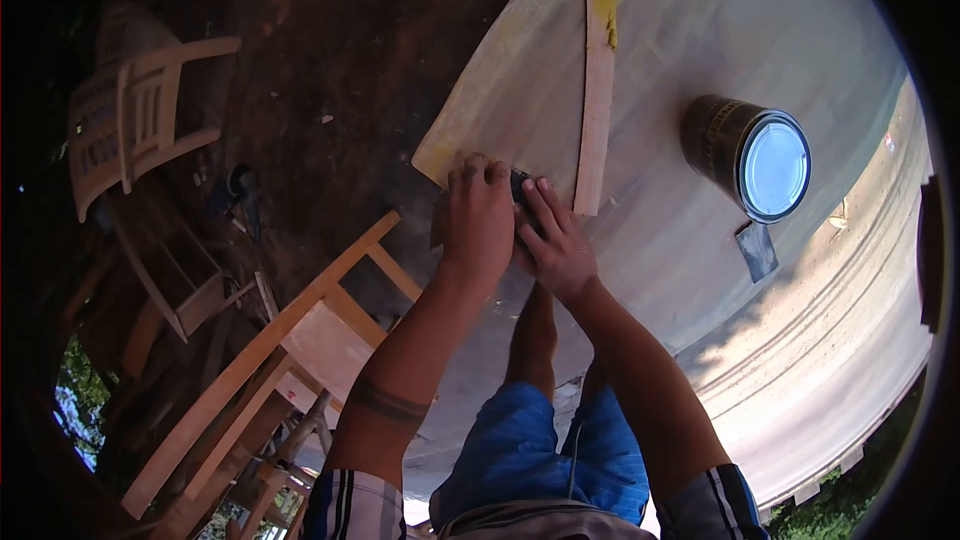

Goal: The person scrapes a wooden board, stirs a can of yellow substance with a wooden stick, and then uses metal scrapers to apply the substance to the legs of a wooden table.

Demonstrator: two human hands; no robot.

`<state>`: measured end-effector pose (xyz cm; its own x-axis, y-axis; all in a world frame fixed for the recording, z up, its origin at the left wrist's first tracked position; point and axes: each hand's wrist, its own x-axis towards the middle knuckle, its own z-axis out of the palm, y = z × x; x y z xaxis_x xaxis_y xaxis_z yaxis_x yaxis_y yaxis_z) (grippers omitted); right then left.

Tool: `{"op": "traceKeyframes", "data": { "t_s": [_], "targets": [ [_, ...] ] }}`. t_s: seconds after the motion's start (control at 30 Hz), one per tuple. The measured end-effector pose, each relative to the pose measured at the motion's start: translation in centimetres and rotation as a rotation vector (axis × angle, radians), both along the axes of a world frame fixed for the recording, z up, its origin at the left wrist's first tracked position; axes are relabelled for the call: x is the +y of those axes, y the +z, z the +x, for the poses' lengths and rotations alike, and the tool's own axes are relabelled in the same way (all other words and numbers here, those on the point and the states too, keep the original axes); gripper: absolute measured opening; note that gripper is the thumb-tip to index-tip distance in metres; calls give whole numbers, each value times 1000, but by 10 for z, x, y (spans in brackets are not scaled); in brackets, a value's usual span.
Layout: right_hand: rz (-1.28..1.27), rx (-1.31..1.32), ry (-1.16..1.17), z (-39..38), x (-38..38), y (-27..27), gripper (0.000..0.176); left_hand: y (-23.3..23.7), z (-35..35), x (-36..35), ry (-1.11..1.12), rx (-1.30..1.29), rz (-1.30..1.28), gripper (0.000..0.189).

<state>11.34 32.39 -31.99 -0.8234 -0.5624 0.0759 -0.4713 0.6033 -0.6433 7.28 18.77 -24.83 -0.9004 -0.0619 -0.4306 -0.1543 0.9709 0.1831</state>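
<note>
The small dark piece (522, 190), possibly sandpaper, lies well left of the tin (748, 155), at the near edge of the pale round panel (700, 30). The right hand (555, 240) lays nearly straight fingers flat on it, pressing rather than gripping. The left hand (478, 220) sits beside it, knuckles up and fingers bent over the edge; I cannot tell what is under its palm.

So close to the rim, a hard push could send the piece or a hand off the edge. A sideways stroke toward the tin could knock the wooden slat (597, 90) between them, whose far end carries yellow smears.

A darker scrap (757, 248) lies just below the tin. Far left of the tin, unfinished wooden chairs (140, 115) stand on bare dark earth (350, 50), outdoors in hard sunlight.
</note>
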Motion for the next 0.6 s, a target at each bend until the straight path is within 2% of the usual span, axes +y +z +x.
{"op": "traceKeyframes", "data": {
  "t_s": [0.2, 0.3, 0.37, 0.5, 0.6],
  "targets": [
    [-15, -8, -12, 0, -2, -2, 39, -6, 30, -5, -33, 13, -20, 30],
    [-23, 13, -17, 2, -1, -3, 38, 0, -6, 0, -1, 31, 12, 35],
    [-35, -10, -15, 4, -2, -1, 38, 5, 14, -1, -21, 1, -7, 35],
    [-49, -13, -25, 0, -1, -2, 37, 5, 12, 0, 6, -77, -11, 33],
    [-40, -14, -20, 2, -1, -1, 36, -1, -10, -5, -3, -2, -43, 35]
  ]
}}
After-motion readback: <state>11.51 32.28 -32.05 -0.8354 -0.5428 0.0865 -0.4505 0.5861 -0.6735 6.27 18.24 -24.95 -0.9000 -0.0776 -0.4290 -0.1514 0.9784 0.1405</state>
